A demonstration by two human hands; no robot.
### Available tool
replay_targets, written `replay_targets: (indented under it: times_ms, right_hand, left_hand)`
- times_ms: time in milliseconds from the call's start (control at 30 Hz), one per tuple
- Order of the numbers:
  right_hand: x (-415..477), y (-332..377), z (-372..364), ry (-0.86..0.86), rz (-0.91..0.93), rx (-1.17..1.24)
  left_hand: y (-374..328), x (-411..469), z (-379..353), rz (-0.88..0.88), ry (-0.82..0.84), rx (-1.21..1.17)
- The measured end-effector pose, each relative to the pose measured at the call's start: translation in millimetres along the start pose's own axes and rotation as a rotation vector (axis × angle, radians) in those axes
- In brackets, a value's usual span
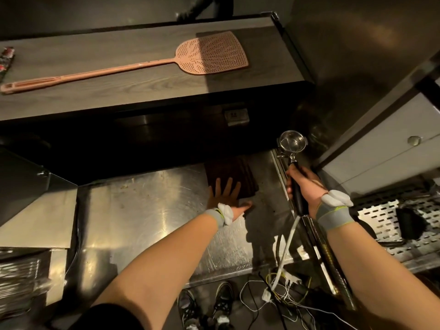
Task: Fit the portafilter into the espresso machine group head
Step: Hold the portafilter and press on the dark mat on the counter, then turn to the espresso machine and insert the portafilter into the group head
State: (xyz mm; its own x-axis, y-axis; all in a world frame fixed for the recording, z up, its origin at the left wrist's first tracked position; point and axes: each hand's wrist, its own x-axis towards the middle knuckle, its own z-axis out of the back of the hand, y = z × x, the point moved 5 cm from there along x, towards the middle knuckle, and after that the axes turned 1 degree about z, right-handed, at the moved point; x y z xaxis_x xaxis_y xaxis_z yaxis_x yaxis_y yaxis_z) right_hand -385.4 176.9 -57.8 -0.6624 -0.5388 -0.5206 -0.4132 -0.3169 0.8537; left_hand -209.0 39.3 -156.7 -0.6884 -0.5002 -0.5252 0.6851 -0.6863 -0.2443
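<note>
My right hand (304, 184) grips the black handle of the portafilter (292, 142), whose shiny empty metal basket points away from me, held in the air over the gap between counter and machine. The espresso machine (371, 75) fills the right side as a large steel body; its perforated drip tray (381, 215) lies below my right wrist. The group head is hidden from this angle. My left hand (226, 194) rests flat with fingers spread, partly on a dark brown mat (240, 173) on the steel counter (142, 210).
A pink fly swatter (190, 55) lies on the raised wooden ledge at the back. A black object (409, 222) sits on the drip tray. White and yellow cables (283, 282) tangle on the floor by my shoes. A steel unit stands at the left.
</note>
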Motion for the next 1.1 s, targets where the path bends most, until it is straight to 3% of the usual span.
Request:
replay_targets:
  times_ms: [500, 600, 800, 900, 1100]
  right_hand:
    - [-21, 2, -9, 0.011, 0.008, -0.045]
    - [-29, 7, -10, 0.021, 0.025, -0.037]
    - [-49, 36, -30, 0.039, 0.079, 0.03]
    - [-56, 55, -51, 0.068, 0.112, 0.047]
    - [-87, 100, -95, 0.174, 0.161, 0.038]
  left_hand:
    - [5, -11, 15, -0.035, 0.053, -0.074]
    - [12, -20, 33, 0.032, 0.039, -0.268]
    - [28, -52, 110, 0.177, -0.212, -1.094]
    - [38, -71, 141, 0.13, -0.172, -1.104]
    - [65, -130, 197, 0.054, -0.266, -1.123]
